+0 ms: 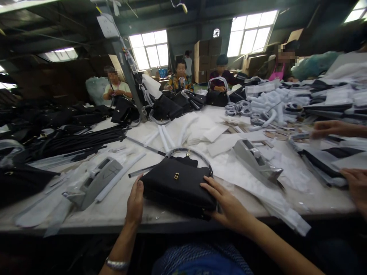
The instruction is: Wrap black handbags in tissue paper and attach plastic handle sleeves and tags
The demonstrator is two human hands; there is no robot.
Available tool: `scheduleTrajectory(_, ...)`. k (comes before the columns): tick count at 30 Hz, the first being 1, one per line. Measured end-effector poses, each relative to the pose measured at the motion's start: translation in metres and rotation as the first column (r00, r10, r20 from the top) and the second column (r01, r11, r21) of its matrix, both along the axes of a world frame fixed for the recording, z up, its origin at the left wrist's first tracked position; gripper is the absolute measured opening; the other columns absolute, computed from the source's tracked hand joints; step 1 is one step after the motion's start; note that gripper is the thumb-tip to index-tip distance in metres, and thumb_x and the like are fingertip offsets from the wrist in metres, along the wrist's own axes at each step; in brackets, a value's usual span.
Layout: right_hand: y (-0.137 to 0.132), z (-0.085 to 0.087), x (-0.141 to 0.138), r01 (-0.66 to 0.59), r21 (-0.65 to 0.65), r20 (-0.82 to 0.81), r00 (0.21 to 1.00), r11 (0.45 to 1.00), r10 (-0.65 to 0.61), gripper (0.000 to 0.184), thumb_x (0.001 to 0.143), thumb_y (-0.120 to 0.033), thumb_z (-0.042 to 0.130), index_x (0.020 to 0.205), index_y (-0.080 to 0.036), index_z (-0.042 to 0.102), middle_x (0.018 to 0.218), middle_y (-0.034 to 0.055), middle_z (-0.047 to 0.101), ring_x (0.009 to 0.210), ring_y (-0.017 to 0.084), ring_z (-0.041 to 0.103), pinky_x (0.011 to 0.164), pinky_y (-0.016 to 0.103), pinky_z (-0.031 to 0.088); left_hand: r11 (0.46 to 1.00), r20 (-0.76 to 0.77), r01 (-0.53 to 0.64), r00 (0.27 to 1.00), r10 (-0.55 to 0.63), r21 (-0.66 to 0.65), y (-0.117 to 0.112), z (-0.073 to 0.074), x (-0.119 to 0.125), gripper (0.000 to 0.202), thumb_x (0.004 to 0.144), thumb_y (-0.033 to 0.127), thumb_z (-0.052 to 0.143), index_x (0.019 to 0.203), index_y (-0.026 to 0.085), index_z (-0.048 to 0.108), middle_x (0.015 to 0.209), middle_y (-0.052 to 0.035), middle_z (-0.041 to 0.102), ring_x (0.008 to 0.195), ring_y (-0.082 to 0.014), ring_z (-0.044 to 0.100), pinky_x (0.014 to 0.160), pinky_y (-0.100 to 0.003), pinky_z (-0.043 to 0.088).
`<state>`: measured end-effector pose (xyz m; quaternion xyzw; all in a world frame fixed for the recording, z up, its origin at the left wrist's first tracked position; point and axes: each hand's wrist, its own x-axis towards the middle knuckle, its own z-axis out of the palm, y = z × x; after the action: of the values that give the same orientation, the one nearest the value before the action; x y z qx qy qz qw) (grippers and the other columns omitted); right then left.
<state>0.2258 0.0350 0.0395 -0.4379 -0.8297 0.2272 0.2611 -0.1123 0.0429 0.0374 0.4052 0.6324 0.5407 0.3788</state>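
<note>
A black handbag [169, 191] with a gold clasp on its front lies on the table before me, its flap folded back at the far side. Its handle [208, 160] arches up behind it, apparently in a clear wrap. Along the bag's left side my left hand [135, 200] presses with the fingers held together, the thumb near the top corner. My right hand [228, 202] grips the right end, fingers spread over the top and thumb down by the lower edge. A dark strap [143, 170] runs out to the left of the bag.
Grey tape dispensers stand to the left [99, 181] and right [255, 160]. White foam tubes [166, 137] and paper sheets [212, 131] lie beyond the bag. A co-worker's hands [355, 183] are at the right edge. Black bags [169, 107] are heaped across the far side.
</note>
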Motion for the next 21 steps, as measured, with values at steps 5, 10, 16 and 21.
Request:
scheduleTrajectory(5, -0.004, 0.039, 0.031, -0.039, 0.039, 0.081, 0.996, 0.998, 0.036, 0.077, 0.084, -0.041, 0.073, 0.152, -0.029, 0.039, 0.158, 0.0084, 0.037, 0.146, 0.032, 0.033, 0.123, 0.055, 0.018, 1.0, -0.367, 0.017, 0.93, -0.021, -0.013, -0.068, 0.009, 0.003, 0.054, 0.091, 0.065, 0.047, 0.13, 0.03, 0.059, 0.137, -0.006, 0.057, 0.131, -0.0288, 0.049, 0.119, -0.041, 0.028)
scheduleTrajectory(10, 0.012, 0.054, 0.006, -0.242, 0.155, 0.194, 0.958, 0.958, 0.211, 0.084, 0.083, -0.047, 0.074, 0.154, -0.027, 0.035, 0.157, 0.0081, 0.038, 0.148, 0.03, 0.028, 0.125, 0.052, 0.004, 0.93, -0.615, 0.339, 0.766, -0.187, 0.14, -0.063, 0.055, 0.034, 0.056, 0.079, 0.048, 0.074, 0.132, 0.037, 0.061, 0.145, 0.001, 0.054, 0.139, -0.0316, 0.042, 0.124, -0.042, 0.018)
scheduleTrajectory(16, 0.032, 0.042, -0.008, -0.323, 0.109, 0.328, 0.904, 0.94, 0.273, 0.09, 0.082, -0.044, 0.074, 0.157, -0.026, 0.028, 0.159, 0.0093, 0.034, 0.147, 0.03, 0.031, 0.123, 0.051, 0.019, 0.712, -0.753, 0.696, 0.417, -0.51, -0.096, -0.023, 0.048, 0.071, 0.083, 0.07, 0.019, 0.084, 0.142, 0.038, 0.049, 0.153, -0.0046, 0.042, 0.142, -0.0361, 0.037, 0.12, -0.06, 0.021)
scheduleTrajectory(21, 0.015, 0.015, -0.015, -0.337, 0.159, 0.504, 0.836, 0.928, 0.218, 0.066, 0.093, -0.023, 0.061, 0.154, -0.026, 0.034, 0.153, 0.0063, 0.046, 0.141, 0.03, 0.043, 0.116, 0.051, 0.035, 0.678, -0.989, 0.727, -0.01, -0.15, -0.11, -0.033, 0.007, 0.061, 0.061, 0.091, 0.007, 0.052, 0.148, 0.027, 0.041, 0.145, -0.0058, 0.053, 0.129, -0.0287, 0.055, 0.103, -0.05, 0.051)
